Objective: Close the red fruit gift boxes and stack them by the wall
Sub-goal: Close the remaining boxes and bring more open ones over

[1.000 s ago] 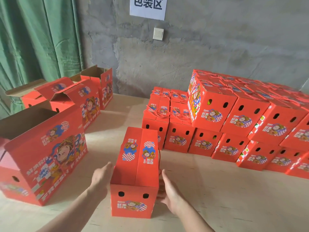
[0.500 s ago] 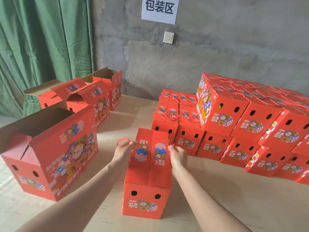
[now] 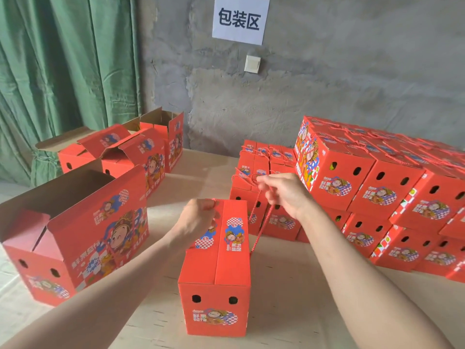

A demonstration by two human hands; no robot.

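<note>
Both hands are busy at the far end of the closed box (image 3: 216,273), which stands on the table (image 3: 289,298) near the person, narrow end toward them, its two lid flaps meeting along the middle. Seen from the head camera, the left hand (image 3: 198,219) sits on the far left of the lid with fingers curled. A bit of red loop, the left cord (image 3: 214,199), shows at its knuckles, so it seems to be gripping that while also keeping the flaps down. The right hand (image 3: 284,195) is raised just beyond the box and pinches the right cord (image 3: 263,227), which runs taut down to the box's right side. I judge the two cords are being brought together over the lid as a carrying handle, which would hold it shut.

On the right the stack (image 3: 377,192) of finished boxes stands in two layers against the wall (image 3: 327,96), cords lying on their tops; this box should end up there. On the left an open box (image 3: 75,235) waits with its flaps up, and more open boxes (image 3: 125,157) stand behind it by the curtain (image 3: 63,71). A paper sign (image 3: 240,20) hangs on the wall above.
</note>
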